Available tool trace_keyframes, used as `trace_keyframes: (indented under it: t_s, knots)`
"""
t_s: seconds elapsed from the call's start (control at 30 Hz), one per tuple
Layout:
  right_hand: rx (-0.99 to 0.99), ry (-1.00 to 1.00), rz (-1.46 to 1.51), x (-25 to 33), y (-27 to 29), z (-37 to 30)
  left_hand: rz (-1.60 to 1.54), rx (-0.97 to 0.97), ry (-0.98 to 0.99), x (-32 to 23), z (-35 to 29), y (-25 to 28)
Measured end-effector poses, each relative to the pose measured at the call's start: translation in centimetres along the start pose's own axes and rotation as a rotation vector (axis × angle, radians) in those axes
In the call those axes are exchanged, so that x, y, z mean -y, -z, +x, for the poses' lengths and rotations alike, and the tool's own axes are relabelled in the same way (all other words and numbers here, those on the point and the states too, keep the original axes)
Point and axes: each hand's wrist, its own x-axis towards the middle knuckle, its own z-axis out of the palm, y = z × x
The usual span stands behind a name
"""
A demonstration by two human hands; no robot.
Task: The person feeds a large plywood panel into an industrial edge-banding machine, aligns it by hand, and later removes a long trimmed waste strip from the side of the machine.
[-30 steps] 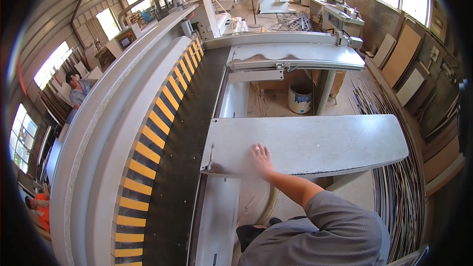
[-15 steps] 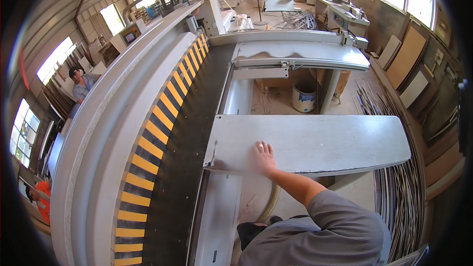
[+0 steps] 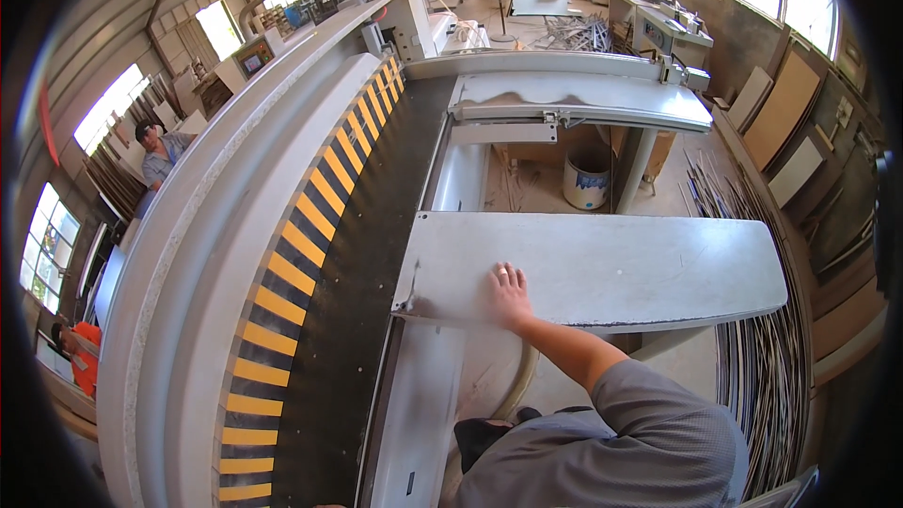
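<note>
The pale grey, flat metal worktop (image 3: 649,268), rounded at its right end, is touched near its front edge by the right hand (image 3: 510,299). Its long axis is laid left to right, most of its length being rightward of the fingers (image 3: 504,275). These are held extended, slightly spread, with nothing gripped. The left hand is not seen. A black machine bed (image 3: 362,254) is set leftward.

1 of the hands (image 3: 511,296) on grey table (image 3: 649,268)

Single head-worn fisheye view, facing forward and down, near the grey table (image 3: 649,268)
</note>
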Motion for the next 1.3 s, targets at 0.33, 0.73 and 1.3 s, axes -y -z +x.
trace_keyframes:
  t_s: [0.33,0.73,1.3]
  knots:
    - [0.099,-0.03,-0.039,0.4,0.7,-0.1,0.014,-0.005,-0.012,1.1,-0.1,0.0]
    - [0.1,-0.039,-0.039,0.6,1.2,-0.2,0.035,-0.012,-0.007,1.0,0.0,0.6]
    - [0.03,-0.028,-0.017,0.4,0.9,-0.1,0.054,-0.021,-0.004,1.6,-0.3,-3.7]
